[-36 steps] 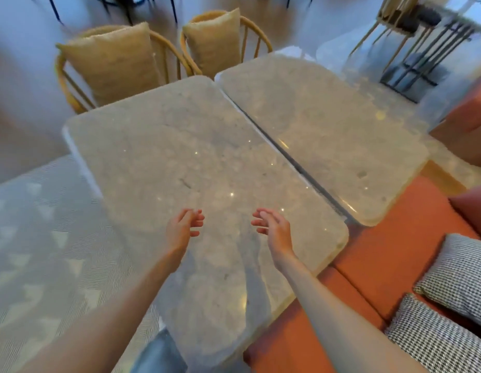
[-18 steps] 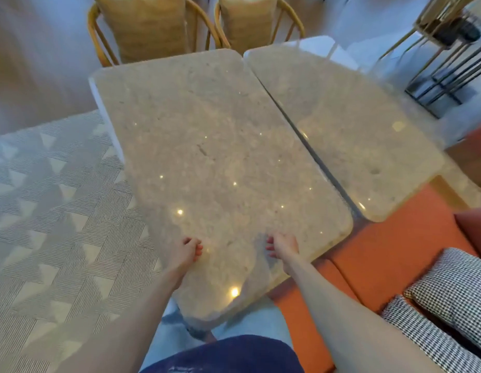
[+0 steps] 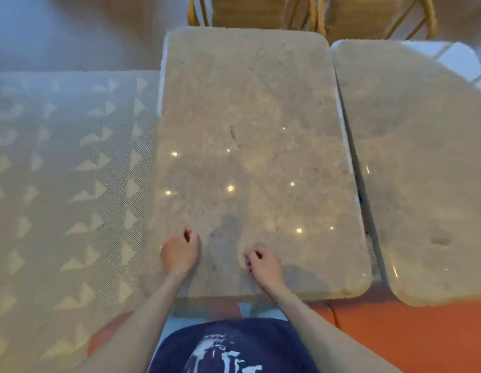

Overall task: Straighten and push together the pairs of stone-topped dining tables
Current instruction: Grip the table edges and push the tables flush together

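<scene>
The near stone-topped table (image 3: pixel 250 157) lies lengthwise straight ahead of the person, its short near edge just in front of their body, and the second stone-topped table (image 3: pixel 422 170) sits close on its right. The two tops do not quite meet: a dark gap (image 3: pixel 360 195) runs between their long edges, narrow at the far end and wider toward the near end, so the right-hand top looks angled off from the one in front. The left hand (image 3: pixel 180 254) and the right hand (image 3: pixel 263 267) rest on the near end of the front table, set apart from each other, each with the fingers curled loosely inward; neither grasps an edge, and whether the palms press down on the stone cannot be told. This looks like the squaring stage for this pair, the person centred at the front table's end and not yet gripping. The next move likely calls for a firm hold on the near edge or corners, then a sideways shove to the right at the near end to close the wedge until the long edges run parallel and touch. Beyond the far ends stand two cushioned wicker chairs (image 3: pixel 250 12), a patterned rug (image 3: pixel 67 184) spreads to the left, and an orange bench seat (image 3: pixel 411 337) lies at the near right.
</scene>
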### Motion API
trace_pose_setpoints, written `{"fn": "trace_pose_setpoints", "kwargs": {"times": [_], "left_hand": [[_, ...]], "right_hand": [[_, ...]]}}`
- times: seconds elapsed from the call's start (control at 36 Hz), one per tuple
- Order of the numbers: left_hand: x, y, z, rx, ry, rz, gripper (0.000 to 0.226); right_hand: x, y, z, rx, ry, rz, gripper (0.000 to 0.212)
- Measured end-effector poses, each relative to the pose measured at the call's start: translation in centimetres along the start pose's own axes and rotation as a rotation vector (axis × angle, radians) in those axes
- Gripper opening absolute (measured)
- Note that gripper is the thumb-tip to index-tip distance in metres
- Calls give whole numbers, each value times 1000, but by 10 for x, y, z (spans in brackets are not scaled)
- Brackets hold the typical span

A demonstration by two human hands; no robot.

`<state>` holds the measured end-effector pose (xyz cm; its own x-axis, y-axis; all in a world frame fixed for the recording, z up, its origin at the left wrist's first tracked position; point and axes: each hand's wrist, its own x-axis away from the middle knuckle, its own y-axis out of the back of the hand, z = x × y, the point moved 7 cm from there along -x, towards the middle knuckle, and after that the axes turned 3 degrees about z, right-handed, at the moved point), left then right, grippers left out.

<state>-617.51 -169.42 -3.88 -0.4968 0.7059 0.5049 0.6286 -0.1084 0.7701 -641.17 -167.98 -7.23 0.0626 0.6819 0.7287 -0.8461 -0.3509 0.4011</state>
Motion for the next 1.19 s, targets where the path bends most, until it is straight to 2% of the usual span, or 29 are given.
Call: {"fn": "trace_pose_setpoints", "kwargs": {"times": [0.08,0.17,0.28,0.39,0.47,0.56,0.61,0.69,0.78,0.86,1.19], "left_hand": [[32,-21,4,1,21,-42,19],[57,-43,6,1,19,-44,16],[89,-76,10,11,21,43,15],[135,-110,10,205,90,123,20],[165,-139,16,527,351,192,31],[183,-170,25,990,717,264,41],[182,-176,19,1212,753,300,36],[164,-170,12,1539,714,307,28],[141,-160,19,1734,751,275,45],[136,-161,29,1768,794,299,58],[140,-165,31,1778,669,381,61]], "right_hand": [[9,4,-21,-54,-107,93,35],[15,10,-42,-78,-163,94,36],[29,16,-67,-220,-198,50,39],[48,17,-105,-409,-413,106,50],[61,18,-133,-586,-518,149,55],[57,16,-140,-967,-498,178,43],[50,20,-132,-1235,-469,168,43],[44,26,-126,-1420,-448,106,44],[46,24,-127,-1507,-423,96,51],[46,27,-129,-1541,-416,127,51],[46,33,-131,-1498,-366,264,53]]}}
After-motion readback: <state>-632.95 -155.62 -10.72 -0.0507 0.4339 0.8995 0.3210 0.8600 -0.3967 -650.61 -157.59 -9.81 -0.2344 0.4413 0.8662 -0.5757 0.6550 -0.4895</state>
